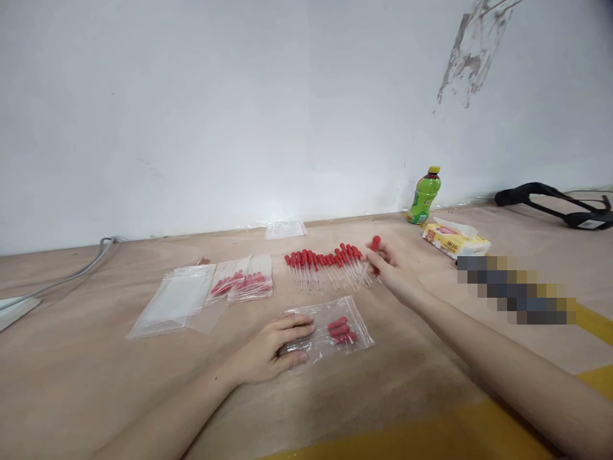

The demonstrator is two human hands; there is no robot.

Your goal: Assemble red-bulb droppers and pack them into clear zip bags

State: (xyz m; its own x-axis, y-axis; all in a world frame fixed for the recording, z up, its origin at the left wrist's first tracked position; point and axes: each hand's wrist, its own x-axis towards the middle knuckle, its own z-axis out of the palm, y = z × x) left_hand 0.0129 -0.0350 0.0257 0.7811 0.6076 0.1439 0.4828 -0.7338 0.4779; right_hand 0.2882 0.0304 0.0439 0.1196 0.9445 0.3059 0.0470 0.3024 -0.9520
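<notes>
A clear zip bag (318,348) with a few red-topped droppers inside lies at the front centre. My left hand (280,345) rests on its left end, fingers apart. Behind it, a row of red-capped glass droppers (325,260) is spread out. At the row's right end my right hand (387,265) has its fingers closed round a dropper (376,242), whose red cap sticks up above them. Left of the row lie filled bags (249,286) with red caps showing, and beside them a stack of flat clear bags (177,297).
At the back right stand a green bottle (424,197) and a yellow tissue pack (454,239). Farther right lies a black strapped device (550,203). A grey cable (71,278) runs at the left; a white packet (285,230) lies near the wall.
</notes>
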